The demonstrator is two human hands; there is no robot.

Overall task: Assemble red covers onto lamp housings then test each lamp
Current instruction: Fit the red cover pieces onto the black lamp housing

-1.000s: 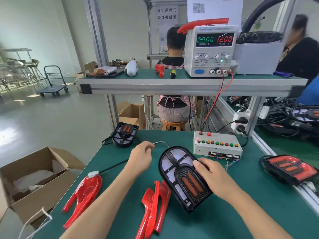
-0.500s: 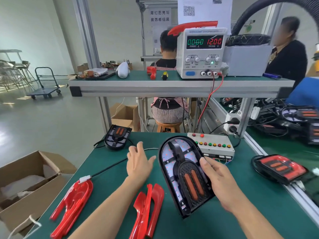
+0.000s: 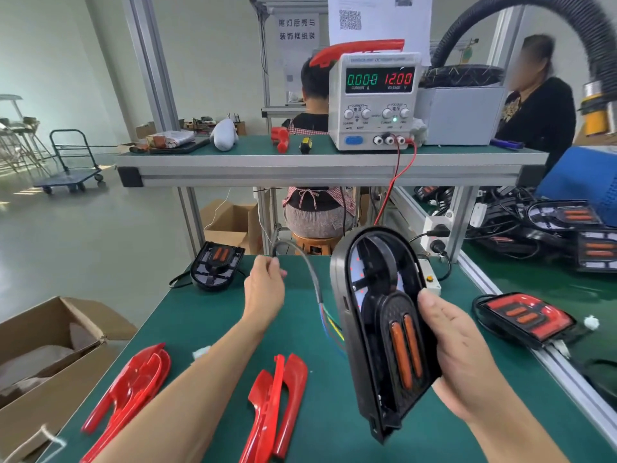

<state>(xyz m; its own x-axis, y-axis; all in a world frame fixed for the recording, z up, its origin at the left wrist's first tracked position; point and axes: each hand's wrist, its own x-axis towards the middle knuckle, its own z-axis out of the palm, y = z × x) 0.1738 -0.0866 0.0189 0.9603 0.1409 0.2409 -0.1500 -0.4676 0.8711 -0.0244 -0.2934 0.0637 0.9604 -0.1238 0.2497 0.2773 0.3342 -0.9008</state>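
Observation:
My right hand (image 3: 457,355) grips a black lamp housing (image 3: 377,315) by its right edge and holds it upright above the green table, its two orange strips facing me. A grey cable (image 3: 312,279) with coloured wires runs from the housing to my left hand (image 3: 265,289), which pinches the cable and holds it lifted. Two red covers lie at the table's near edge: one on the left (image 3: 130,385), one in the middle (image 3: 277,399). The test button box (image 3: 430,279) is mostly hidden behind the housing.
A second bare housing (image 3: 215,264) sits at the table's far left. An assembled lamp with a red cover (image 3: 524,317) lies at the right. The power supply (image 3: 375,101) on the shelf reads 12.00 V. An open cardboard box (image 3: 50,355) stands left of the table.
My right hand has raised the housing off the table and tilted it upright. My left hand, open half a second ago, has taken hold of the cable and lifted it.

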